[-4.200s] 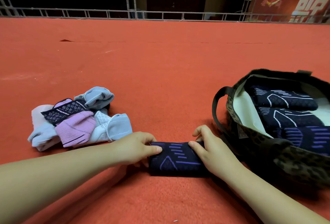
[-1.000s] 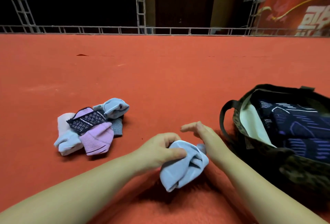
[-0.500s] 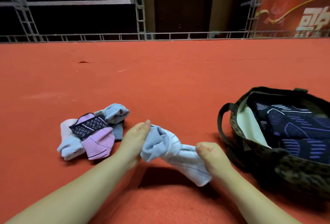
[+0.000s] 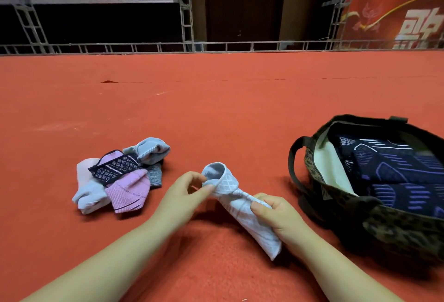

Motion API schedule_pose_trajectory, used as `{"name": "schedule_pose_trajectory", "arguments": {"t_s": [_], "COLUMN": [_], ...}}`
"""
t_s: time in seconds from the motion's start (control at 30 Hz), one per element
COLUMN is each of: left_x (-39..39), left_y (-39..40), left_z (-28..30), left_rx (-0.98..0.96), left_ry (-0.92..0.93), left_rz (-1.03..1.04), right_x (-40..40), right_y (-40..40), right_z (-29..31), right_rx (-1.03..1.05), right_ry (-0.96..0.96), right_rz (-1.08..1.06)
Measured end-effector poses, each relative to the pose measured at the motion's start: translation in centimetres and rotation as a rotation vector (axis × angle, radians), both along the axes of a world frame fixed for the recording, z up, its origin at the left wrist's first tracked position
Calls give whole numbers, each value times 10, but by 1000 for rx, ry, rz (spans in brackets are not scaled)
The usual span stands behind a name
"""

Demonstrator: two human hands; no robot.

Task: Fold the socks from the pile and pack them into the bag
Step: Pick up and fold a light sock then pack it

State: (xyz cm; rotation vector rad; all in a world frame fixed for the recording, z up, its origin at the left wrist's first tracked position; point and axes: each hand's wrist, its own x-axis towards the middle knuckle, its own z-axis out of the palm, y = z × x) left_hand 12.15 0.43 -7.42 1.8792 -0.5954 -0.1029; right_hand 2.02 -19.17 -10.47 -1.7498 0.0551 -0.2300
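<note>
Over at 3 o'clock, on the red carpet floor (image 4: 216, 109), sits a soft camouflage cloth bag with a black handle (image 4: 374, 220). Its top is open, and folded dark blue socks with purple and white lines (image 4: 403, 174) lie inside it.

Near the middle, at about 6 o'clock, a light blue knit sock (image 4: 242, 208) is held up between both hands, slanting down to the right. The left hand (image 4: 182, 196) pinches the sock's open cuff end with thumb and fingers. The right hand (image 4: 276, 215) has its fingers curled round the sock's middle.

At 9 o'clock, just left of the left hand, rests a small pile of pink, pale blue and dark patterned socks (image 4: 117, 179).
</note>
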Motion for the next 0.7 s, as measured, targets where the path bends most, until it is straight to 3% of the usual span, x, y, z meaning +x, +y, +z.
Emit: {"name": "schedule_pose_trajectory", "arguments": {"t_s": [0.17,0.27,0.4,0.47,0.57,0.7], "left_x": [-2,-4,8,21,41,57], "left_y": [-5,-14,-16,-12,-2,5], "left_z": [7,6,6,7,9,15], "left_rx": [203,301,-75,-167,-129,-70], "left_ry": [-197,-195,100,161,140,174], "left_rz": [-13,-87,13,129,263,283], "right_x": [4,4,-3,-6,-8,-4], "right_y": [9,13,9,0,-12,-18], "right_z": [2,4,10,12,15,30], "right_rx": [-41,-57,-10,-18,-106,-179], "right_ry": [4,14,31,43,11,-54], "right_rz": [42,78,68,-8,-113,-165]}}
